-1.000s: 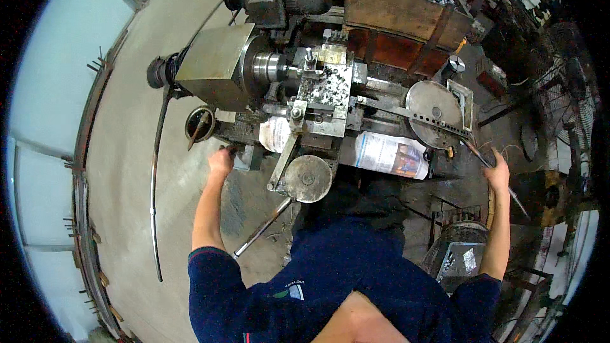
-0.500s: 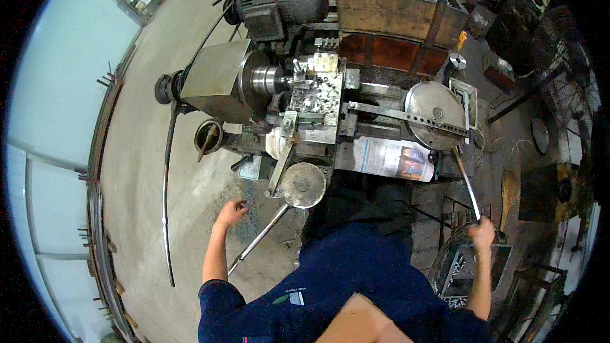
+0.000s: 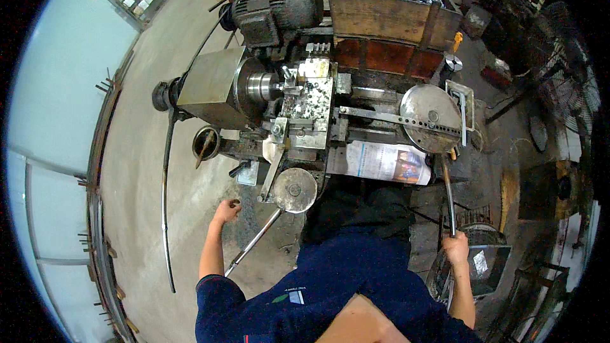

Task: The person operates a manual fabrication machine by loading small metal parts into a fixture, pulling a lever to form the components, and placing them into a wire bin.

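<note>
My right hand point(image 3: 455, 249) is wrapped round the lower end of a long metal lever point(image 3: 450, 197), which runs down from beside a large round steel disc point(image 3: 431, 117) on the right of a lathe-like machine. Off the machine's front left, over the floor, my left hand point(image 3: 227, 210) has its fingers curled; a small dark thing may be between them, too small to name. A second lever point(image 3: 255, 240) slants down from a smaller disc point(image 3: 295, 190), near my left hand but untouched. The round chuck point(image 3: 260, 86) faces a tool slide point(image 3: 311, 98) strewn with metal chips.
Behind the machine stand a motor point(image 3: 279, 13) and a wooden crate point(image 3: 381, 19) of small shiny metal parts. A printed sheet point(image 3: 381, 162) lies at the machine's front. Low at right is a metal tray point(image 3: 492, 270). A long rod point(image 3: 165, 216) hangs at left.
My right hand has swung the lever leftward and a little down. The tool slide sits slightly closer to the chuck. My left hand stays about where it was, and the view has shifted slightly.
</note>
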{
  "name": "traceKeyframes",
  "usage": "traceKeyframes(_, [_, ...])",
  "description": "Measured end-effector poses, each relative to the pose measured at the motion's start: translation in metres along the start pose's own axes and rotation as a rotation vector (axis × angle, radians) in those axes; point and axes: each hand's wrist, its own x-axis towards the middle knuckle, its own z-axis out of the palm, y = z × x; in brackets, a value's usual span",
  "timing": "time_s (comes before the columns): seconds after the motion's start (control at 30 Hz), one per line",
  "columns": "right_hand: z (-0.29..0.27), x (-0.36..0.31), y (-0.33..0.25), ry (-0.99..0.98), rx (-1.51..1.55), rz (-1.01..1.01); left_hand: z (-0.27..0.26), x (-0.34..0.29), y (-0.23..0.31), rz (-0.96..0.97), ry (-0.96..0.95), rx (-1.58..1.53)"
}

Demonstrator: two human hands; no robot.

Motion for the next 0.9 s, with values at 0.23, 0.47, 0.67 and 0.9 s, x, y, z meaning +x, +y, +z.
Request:
traceKeyframes(0.23, [-0.061, 0.100, 0.050, 0.094, -0.494, 0.107, -0.033, 0.027, 0.010, 0.044, 0.089, 0.001])
traceKeyframes(0.47, [-0.110, 0.187, -0.029, 0.203, -0.629, 0.304, -0.049, 0.066, 0.044, 0.147, 0.423, 0.385])
traceKeyframes(0.67, [-0.059, 0.131, -0.030, 0.602, -0.486, -0.079, -0.028, 0.086, 0.054, 0.121, 0.377, 0.608])
traceKeyframes(0.9, [-0.050, 0.089, -0.059, 0.470, 0.031, -0.203, 0.058, 0.116, 0.034, -0.131, 0.702, 0.341])
